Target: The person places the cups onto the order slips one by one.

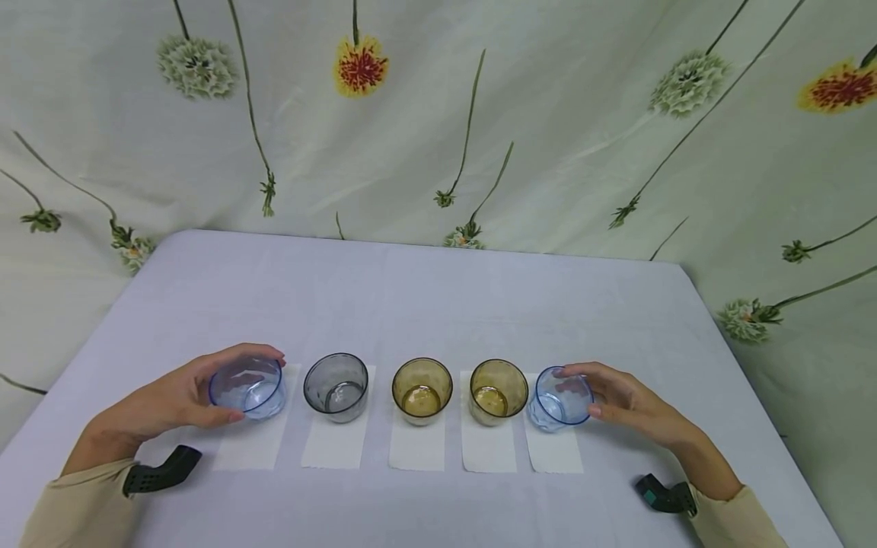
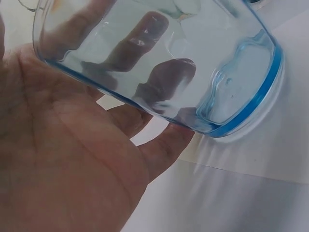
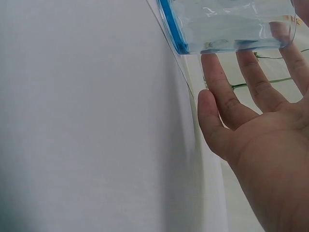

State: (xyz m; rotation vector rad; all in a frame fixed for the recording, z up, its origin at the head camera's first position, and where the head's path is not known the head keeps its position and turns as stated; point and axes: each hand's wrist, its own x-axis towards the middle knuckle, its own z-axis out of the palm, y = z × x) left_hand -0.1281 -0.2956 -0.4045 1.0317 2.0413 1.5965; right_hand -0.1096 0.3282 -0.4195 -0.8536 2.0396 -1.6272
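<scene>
At the left end of the row, my left hand curls round a clear blue glass, thumb on the near side and fingers on the far side. The left wrist view shows its fingers through the wall of this glass. My right hand holds a second blue glass at the right end, thumb and fingers at its rim. In the right wrist view, fingertips touch the side of that glass. Between them stand a grey glass and two amber glasses, one in the middle and one to its right.
Several white paper slips lie in a row under and in front of the glasses, such as the middle slip. A white cloth covers the table. Behind it hangs a flower-patterned curtain. Black devices sit at both wrists.
</scene>
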